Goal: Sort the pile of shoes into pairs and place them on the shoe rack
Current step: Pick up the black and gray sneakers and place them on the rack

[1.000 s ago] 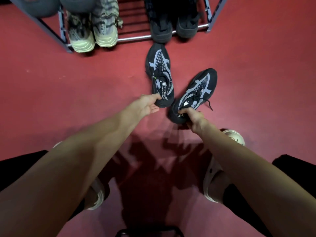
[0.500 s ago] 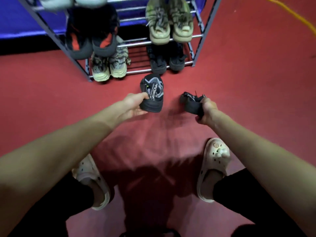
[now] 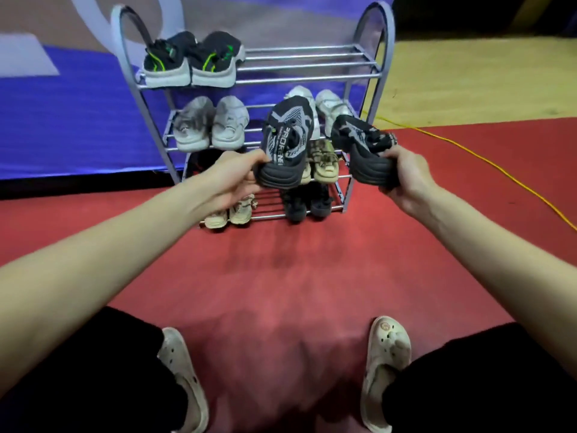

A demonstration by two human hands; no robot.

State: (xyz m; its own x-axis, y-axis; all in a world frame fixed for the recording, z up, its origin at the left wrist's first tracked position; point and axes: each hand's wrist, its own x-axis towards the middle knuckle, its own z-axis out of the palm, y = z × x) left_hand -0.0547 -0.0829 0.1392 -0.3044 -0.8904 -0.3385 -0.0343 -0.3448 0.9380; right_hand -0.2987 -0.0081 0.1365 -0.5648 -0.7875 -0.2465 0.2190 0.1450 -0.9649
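I hold two matching black sneakers with grey pattern in the air in front of the metal shoe rack (image 3: 374, 35). My left hand (image 3: 237, 179) grips the heel of the left black sneaker (image 3: 287, 135), toe pointing up and away. My right hand (image 3: 406, 173) grips the heel of the right black sneaker (image 3: 362, 142). On the rack's top shelf sits a black and green pair (image 3: 190, 60) at the left; the right half of that shelf is bare. Grey sneakers (image 3: 212, 125) and white sneakers (image 3: 331, 104) fill the second shelf. Lower shelves hold beige and dark pairs, partly hidden by the held shoes.
The floor is red mat (image 3: 281, 276). A yellow cable (image 3: 487, 160) runs across it to the right of the rack. A blue banner (image 3: 62, 120) stands behind the rack. My feet in pale clogs (image 3: 387, 354) rest at the bottom of the view.
Both hands took the two black sneakers off the floor and raised them to rack height. My view tilted up, so the whole rack shows now.
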